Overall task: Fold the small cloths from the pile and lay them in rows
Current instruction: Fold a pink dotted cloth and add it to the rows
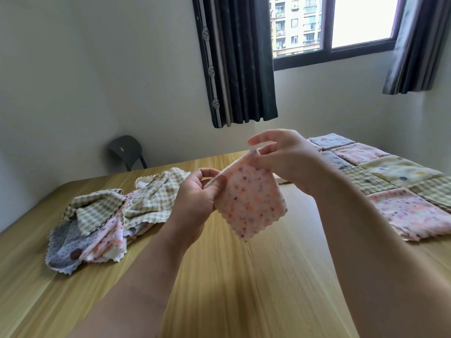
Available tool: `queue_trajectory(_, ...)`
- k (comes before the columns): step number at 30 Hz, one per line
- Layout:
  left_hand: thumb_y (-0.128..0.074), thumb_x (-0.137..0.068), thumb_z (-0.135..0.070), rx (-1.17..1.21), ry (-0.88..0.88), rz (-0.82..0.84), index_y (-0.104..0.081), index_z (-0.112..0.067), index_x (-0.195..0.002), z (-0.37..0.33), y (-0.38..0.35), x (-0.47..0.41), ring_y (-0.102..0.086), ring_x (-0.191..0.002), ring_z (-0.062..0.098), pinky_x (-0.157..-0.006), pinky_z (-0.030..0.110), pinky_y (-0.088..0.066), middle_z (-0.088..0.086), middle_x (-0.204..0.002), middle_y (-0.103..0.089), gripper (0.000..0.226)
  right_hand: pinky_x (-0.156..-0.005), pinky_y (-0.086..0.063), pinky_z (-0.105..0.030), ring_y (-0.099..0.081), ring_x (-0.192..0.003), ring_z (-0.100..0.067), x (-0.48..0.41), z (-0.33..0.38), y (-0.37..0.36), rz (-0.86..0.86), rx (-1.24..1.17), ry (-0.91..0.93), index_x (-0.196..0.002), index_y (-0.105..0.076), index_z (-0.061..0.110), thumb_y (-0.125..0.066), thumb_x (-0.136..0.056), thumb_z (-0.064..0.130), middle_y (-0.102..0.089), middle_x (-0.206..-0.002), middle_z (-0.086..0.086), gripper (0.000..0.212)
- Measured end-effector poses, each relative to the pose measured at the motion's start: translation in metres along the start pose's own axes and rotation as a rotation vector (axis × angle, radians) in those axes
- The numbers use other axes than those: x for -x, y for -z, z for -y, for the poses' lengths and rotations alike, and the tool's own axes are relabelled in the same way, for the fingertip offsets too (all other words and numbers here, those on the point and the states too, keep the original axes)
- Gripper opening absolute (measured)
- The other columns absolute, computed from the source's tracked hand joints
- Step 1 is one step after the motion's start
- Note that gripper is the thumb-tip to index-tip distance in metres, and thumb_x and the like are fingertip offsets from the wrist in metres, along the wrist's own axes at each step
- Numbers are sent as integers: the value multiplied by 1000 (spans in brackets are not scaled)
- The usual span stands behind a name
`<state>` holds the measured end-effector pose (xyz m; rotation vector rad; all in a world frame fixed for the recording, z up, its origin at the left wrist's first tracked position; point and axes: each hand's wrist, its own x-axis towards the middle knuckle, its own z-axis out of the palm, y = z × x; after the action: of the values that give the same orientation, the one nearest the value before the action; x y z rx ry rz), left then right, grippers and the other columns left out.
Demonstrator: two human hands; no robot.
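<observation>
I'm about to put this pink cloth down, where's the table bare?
Bare wood runs down the middle of the table, between the unfolded pile on the left and the folded rows on the right. Both those sides are crowded.

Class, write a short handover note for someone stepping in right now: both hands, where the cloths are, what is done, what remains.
Left hand and right hand each pinch a corner of the pink dotted cloth, held above the table.
Unfolded pile lies to the left.
Folded cloths lie in rows on the right.
Left: finish this cloth, lay it down, then work through the pile.
</observation>
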<state>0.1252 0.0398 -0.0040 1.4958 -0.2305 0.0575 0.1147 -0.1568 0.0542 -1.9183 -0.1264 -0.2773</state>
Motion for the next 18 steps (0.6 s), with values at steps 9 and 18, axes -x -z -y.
queue_trajectory(9,-65,-98,-18,76,12,-52,-56,-10,-115,-1,1,-2,-65,-83,21,-74,41,-57,7,-92,-72,20,-83,-63,-39,-74,-79,-15,3,1,-1,26,203,-151,-84,-77,16,-64,-94,49,-76,-81,3,37)
queue_trajectory(18,-67,-97,-17,75,101,-87,-52,-9,-120,6,1,-4,-73,-84,25,-66,38,-61,17,-105,-73,29,-56,-55,-37,-67,-80,-31,2,-3,-14,109,593,-56,-109,-64,4,-39,-108,33,-67,-96,-13,38)
